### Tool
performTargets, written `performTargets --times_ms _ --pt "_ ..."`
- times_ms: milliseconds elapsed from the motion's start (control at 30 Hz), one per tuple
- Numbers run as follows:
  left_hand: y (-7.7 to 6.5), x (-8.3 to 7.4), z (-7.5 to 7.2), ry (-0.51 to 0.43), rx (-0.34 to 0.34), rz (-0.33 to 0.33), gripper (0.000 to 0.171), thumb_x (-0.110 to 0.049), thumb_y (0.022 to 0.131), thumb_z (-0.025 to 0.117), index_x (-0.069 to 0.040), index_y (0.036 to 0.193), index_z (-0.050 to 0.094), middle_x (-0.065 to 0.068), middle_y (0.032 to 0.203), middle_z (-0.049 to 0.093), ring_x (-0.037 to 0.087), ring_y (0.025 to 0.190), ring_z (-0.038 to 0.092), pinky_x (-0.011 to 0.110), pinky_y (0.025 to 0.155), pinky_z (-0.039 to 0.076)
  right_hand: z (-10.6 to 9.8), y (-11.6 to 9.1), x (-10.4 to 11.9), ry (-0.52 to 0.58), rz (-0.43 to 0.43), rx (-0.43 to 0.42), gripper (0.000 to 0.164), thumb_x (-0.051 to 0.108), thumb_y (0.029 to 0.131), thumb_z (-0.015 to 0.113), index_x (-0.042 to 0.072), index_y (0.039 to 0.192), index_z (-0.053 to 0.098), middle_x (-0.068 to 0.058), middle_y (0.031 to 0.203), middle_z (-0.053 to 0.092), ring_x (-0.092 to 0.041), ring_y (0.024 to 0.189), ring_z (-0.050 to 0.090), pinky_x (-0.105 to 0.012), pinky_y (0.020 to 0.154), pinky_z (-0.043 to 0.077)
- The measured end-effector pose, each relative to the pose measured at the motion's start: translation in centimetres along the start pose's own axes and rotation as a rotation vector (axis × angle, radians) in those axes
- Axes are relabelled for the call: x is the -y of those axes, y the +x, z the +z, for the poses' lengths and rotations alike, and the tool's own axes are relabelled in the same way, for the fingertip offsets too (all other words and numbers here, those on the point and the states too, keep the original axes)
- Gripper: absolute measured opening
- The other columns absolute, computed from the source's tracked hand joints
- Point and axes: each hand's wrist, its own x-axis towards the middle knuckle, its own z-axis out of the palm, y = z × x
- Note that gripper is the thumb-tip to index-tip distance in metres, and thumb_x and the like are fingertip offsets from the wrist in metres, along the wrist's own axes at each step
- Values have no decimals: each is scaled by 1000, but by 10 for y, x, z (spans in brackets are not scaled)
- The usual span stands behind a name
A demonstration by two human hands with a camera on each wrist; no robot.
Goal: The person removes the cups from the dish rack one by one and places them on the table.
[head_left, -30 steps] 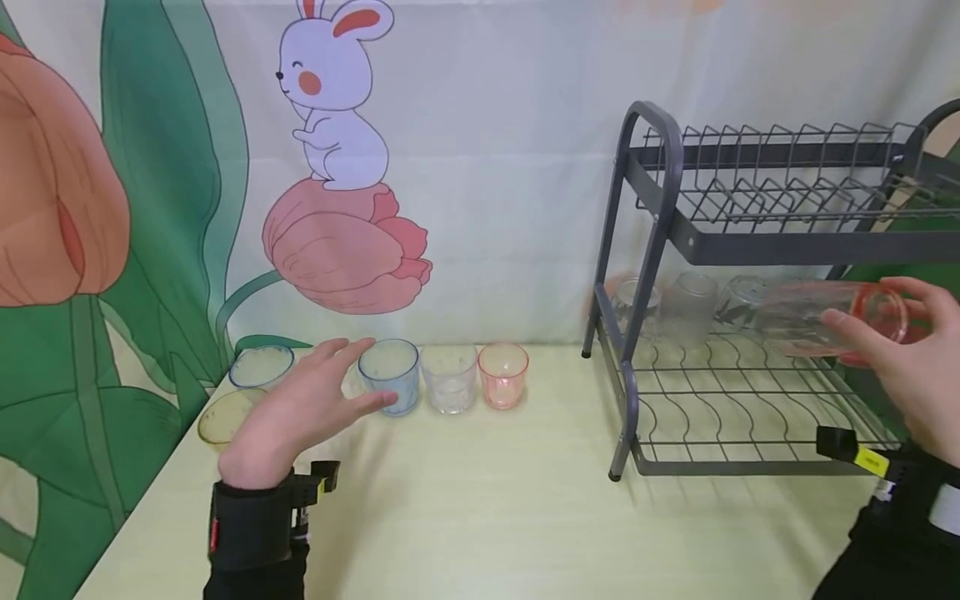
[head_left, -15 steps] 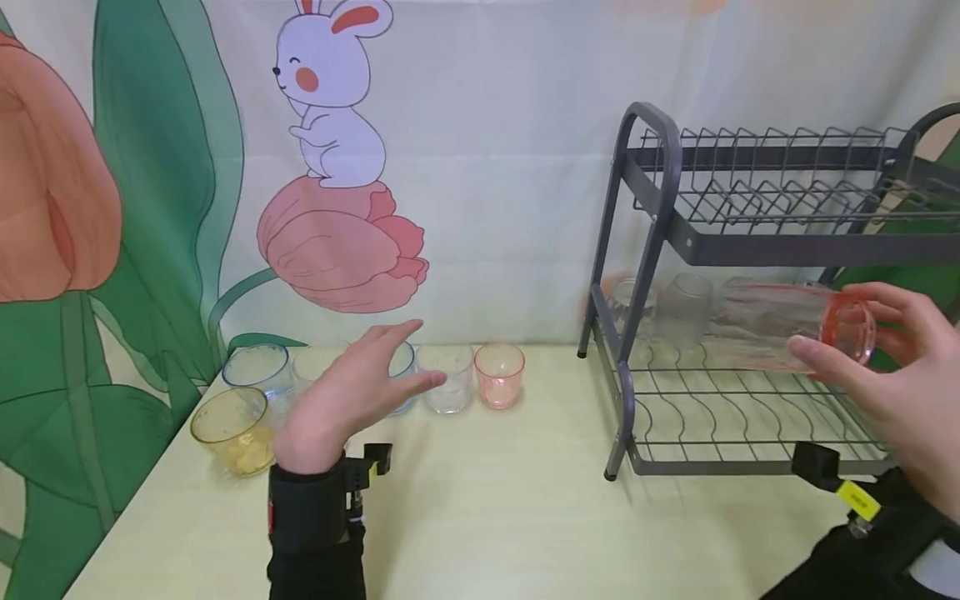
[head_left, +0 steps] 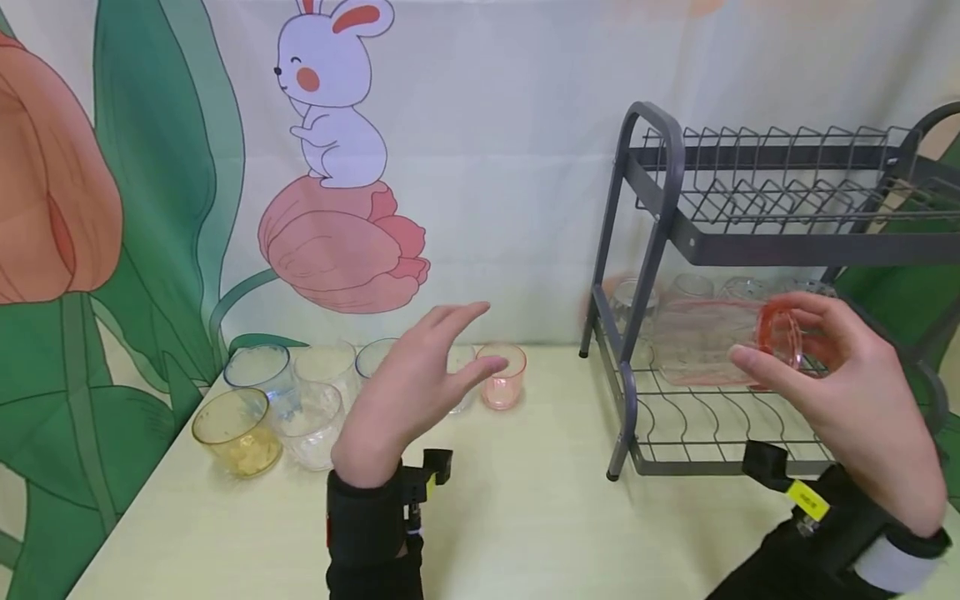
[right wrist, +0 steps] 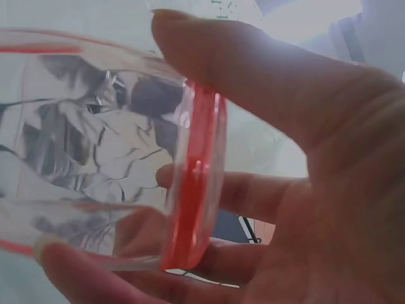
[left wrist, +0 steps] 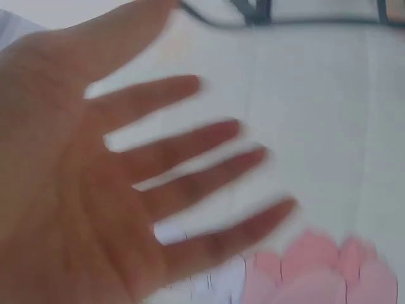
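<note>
My right hand (head_left: 847,375) grips a clear drinking glass (head_left: 705,342) by its thick reddish-pink base. The glass lies sideways in the air, mouth to the left, in front of the rack's lower tier. In the right wrist view the thumb and fingers curl around the base (right wrist: 196,177). My left hand (head_left: 416,387) holds nothing, its fingers spread above the row of cups. It partly hides a blue-rimmed glass (head_left: 372,354) and a clear one (head_left: 459,383). A small pink glass (head_left: 504,383) stands just right of its thumb.
At the table's left stand a yellow glass (head_left: 243,442), a blue-rimmed glass (head_left: 258,367) and clear glasses (head_left: 313,425). A dark two-tier dish rack (head_left: 787,248) is on the right, several glasses (head_left: 690,286) at the back of its lower tier. A printed curtain (head_left: 517,167) hangs behind.
My right hand has carried the glass leftward along the front of the rack. My left hand has moved right, uncovering the yellow and clear glasses at the left.
</note>
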Motion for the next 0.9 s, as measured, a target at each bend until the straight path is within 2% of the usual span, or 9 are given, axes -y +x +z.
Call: performTargets --times_ms 133,233,300,367,500,533,567,767,900 --pt "5 -18 13 -10 -57 212 58 -38 90 71 -15 140 54 0 133 54 13 104 62 31 89 51 -3 0 2 -4 -22 14 65 27 91 72 17 147 40 -6 130 49 -24 118 48 -25 89 43" --pt "6 -26 21 31 -46 260 57 -38 89 72 -15 138 55 -2 130 55 10 93 63 28 80 53 -5 0 2 -13 -33 36 67 27 90 72 17 148 39 -9 133 49 -30 119 50 -13 80 43" --pt "7 -27 23 51 -44 264 57 -39 89 72 -15 138 56 -3 130 54 10 96 62 27 78 53 -5 0 2 -13 -45 51 67 26 90 72 16 148 39 -11 135 49 -36 120 50 -10 78 44" --pt "7 -28 24 52 -45 267 58 -39 88 72 -16 139 55 -4 130 54 8 91 63 27 76 53 -4 0 3 -11 -59 64 66 26 91 72 17 147 39 -10 135 49 -34 120 49 -16 84 48" --pt "8 -27 24 14 -32 274 63 -40 87 73 -18 142 52 -5 134 51 4 78 62 25 75 53 1 5 8 24 -80 113 65 26 91 72 16 146 40 -10 136 49 -39 124 49 -54 93 48" --pt "8 -27 24 -2 -28 280 65 -40 87 74 -18 143 50 -5 136 50 3 76 62 25 75 53 3 7 9 41 -87 129 64 25 91 72 15 146 40 -11 136 48 -41 124 48 -60 91 47" --pt "9 -26 25 -22 -31 293 67 -39 86 75 -19 144 49 -4 137 49 3 74 61 24 75 53 5 8 11 57 -89 145 64 24 91 72 15 146 40 -12 137 47 -43 124 48 -57 90 49" --pt "17 -31 29 -248 -139 490 82 -25 75 87 -13 145 46 5 148 40 15 117 55 27 88 51 16 14 22 296 -171 256 56 6 93 65 14 142 38 -8 136 45 -28 116 52 -20 79 53" --pt "18 -35 31 -356 -174 561 88 -18 69 91 -10 144 45 6 150 36 18 131 44 31 92 51 22 16 30 534 -242 355 56 -6 93 58 11 141 38 -14 137 41 -29 117 49 -27 83 54"
